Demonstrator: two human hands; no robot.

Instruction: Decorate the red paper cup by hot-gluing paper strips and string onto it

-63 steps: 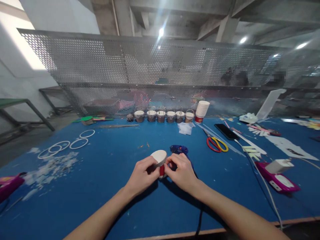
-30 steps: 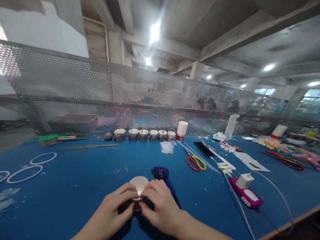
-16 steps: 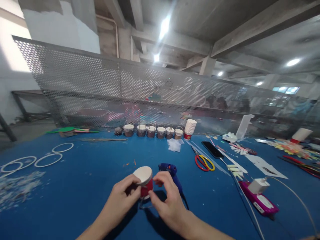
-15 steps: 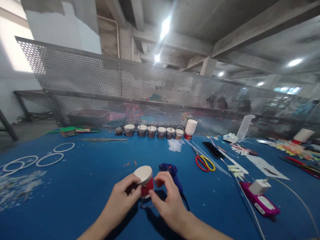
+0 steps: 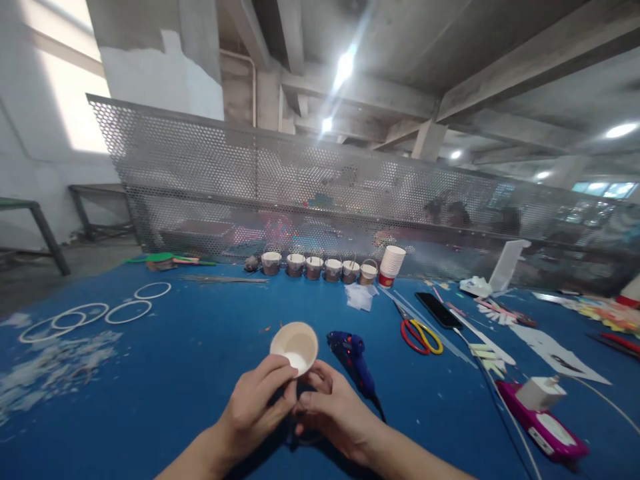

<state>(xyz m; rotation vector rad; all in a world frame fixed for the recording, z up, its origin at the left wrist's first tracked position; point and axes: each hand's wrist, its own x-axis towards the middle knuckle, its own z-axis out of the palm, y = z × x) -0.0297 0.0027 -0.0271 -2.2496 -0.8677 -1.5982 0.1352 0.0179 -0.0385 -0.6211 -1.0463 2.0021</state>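
Note:
A paper cup point(image 5: 301, 340) is tipped toward me, showing its pale inside. My left hand point(image 5: 257, 403) grips the near left part of its rim between thumb and fingers. My right hand point(image 5: 333, 410) is closed around the cup's lower right side, with bent fingers and thumb close to the left fingertips. The cup's outer wall and base are mostly hidden behind both hands. Under the hands something thin and dark lies on the table, too covered to make out. Just right of the cup lies a blue hot glue gun point(image 5: 354, 360).
A row of small grey buckets point(image 5: 314, 268) and a cup stack point(image 5: 392, 263) stand along the back. Scissors point(image 5: 419, 335), a phone point(image 5: 439, 309) and a purple power strip point(image 5: 543, 423) with cables lie right. White rings point(image 5: 127, 312) and scraps lie left.
The cup has turned so its opening faces me and its red side is out of sight. My right hand has moved in against it. The view has shifted slightly left.

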